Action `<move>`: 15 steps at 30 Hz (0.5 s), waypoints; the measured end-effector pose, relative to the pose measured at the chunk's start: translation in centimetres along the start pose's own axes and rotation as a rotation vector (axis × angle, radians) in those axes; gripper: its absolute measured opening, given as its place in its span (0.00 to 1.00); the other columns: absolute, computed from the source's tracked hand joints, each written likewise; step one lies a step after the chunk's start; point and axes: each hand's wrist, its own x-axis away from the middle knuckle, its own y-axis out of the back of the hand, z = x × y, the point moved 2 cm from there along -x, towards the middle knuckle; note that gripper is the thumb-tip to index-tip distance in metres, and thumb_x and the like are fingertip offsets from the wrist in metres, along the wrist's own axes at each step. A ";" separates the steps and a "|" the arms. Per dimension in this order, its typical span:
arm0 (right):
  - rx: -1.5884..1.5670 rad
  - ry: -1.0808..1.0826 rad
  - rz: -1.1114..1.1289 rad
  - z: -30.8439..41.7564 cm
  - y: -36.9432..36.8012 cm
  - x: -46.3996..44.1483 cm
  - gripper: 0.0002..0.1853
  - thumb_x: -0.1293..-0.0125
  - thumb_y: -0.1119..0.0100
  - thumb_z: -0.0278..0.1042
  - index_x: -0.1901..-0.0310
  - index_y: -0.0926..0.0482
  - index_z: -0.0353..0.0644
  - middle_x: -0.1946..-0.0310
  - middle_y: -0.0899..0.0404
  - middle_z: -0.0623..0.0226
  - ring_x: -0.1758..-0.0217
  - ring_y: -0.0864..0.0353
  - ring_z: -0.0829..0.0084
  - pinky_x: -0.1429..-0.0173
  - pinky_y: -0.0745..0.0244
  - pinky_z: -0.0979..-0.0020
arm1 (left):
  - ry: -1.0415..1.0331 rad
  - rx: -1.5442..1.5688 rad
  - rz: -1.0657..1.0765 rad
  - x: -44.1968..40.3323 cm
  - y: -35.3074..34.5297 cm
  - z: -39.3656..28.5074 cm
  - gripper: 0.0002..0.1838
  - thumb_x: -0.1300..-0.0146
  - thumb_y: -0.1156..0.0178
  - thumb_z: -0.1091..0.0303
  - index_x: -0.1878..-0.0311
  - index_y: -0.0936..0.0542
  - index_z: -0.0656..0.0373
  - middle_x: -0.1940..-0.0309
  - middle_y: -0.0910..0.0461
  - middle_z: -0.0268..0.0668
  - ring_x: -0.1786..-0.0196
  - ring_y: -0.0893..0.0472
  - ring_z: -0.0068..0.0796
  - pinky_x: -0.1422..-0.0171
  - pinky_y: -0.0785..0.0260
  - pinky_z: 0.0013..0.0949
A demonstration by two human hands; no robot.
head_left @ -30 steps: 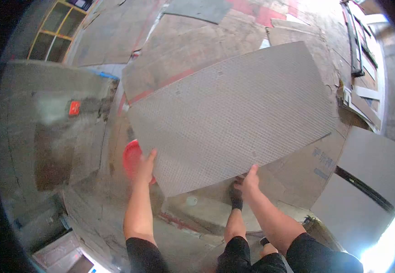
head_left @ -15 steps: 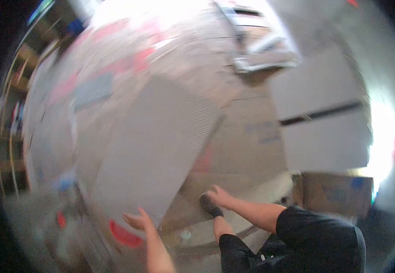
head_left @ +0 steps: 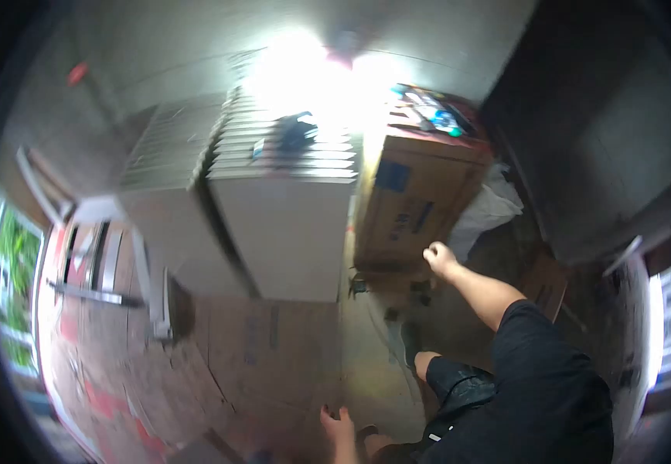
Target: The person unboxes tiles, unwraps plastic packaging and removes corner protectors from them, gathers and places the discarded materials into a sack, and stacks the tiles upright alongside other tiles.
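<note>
My left hand (head_left: 338,421) is low in the middle of the view, above the cardboard-covered floor, fingers apart and holding nothing. My right hand (head_left: 440,260) is stretched out in front of the lower part of a big cardboard box (head_left: 405,209); its fingers look curled, and what they hold, if anything, is too small to make out. Left of the box stand two stacks of grey panels (head_left: 281,232), with a dark blurred object (head_left: 293,133) on top. Small tools and a blue item (head_left: 445,120) lie on the box.
A white plastic bag (head_left: 492,205) is right of the big box. Another cardboard piece (head_left: 546,286) stands on the floor farther right. White and dark frame pieces (head_left: 103,259) lie at the left, near a window (head_left: 15,271). A dark wall (head_left: 598,131) rises at the right.
The view has swung right, toward the panel stacks and the box. Both hands have let go of the large grey panel, which lay on the floor. My right arm now reaches toward the box.
</note>
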 end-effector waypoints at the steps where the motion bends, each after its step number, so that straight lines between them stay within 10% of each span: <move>1: -0.010 0.077 -0.142 -1.9 2.3 -3.4 0.23 0.36 0.44 0.52 0.50 0.21 0.40 0.51 0.18 0.50 0.46 0.20 0.49 0.42 0.26 0.56 | -0.027 -0.042 0.020 -1.1 -2.1 -1.8 0.38 0.39 0.36 0.61 0.28 0.39 0.65 0.33 0.34 0.53 0.34 0.29 0.47 0.28 0.38 0.45; 11: 0.066 0.691 -0.735 6.4 22.3 -27.6 0.23 0.42 0.32 0.38 0.46 0.25 0.40 0.60 0.21 0.55 0.58 0.19 0.57 0.56 0.23 0.60 | -0.604 -0.020 0.291 -4.7 -23.8 -41.2 0.27 0.36 0.36 0.63 0.36 0.28 0.66 0.44 0.22 0.50 0.42 0.21 0.40 0.37 0.30 0.37; 15: 0.189 0.345 -0.312 10.4 24.1 -29.9 0.31 0.44 0.32 0.43 0.41 0.29 0.38 0.53 0.20 0.48 0.50 0.19 0.50 0.49 0.23 0.55 | -0.617 0.322 0.389 -2.6 -26.8 -52.2 0.24 0.35 0.38 0.68 0.38 0.27 0.64 0.43 0.23 0.48 0.40 0.22 0.42 0.34 0.31 0.38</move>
